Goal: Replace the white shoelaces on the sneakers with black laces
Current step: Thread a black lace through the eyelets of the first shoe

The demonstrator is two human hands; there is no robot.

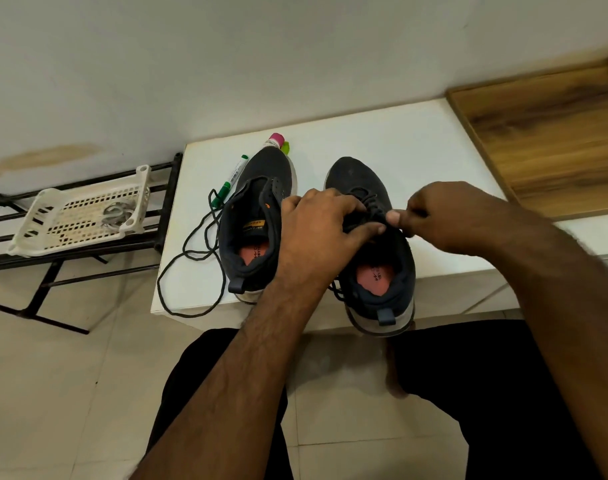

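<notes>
- Head view: at frame centre, the person's left hand is curling over the tongue of the right-hand dark fabric sneaker, thumb pressing the black lace threaded there.
- The right hand is pinching that lace just right of centre; a hard tug could likely pull the ends uneven or slip an eyelet.
- The left-hand dark sneaker is sitting unlaced, its loose black lace trailing over the white table edge, liable to slide off.
- What look like white laces are lying in the white plastic basket, left of frame.
</notes>
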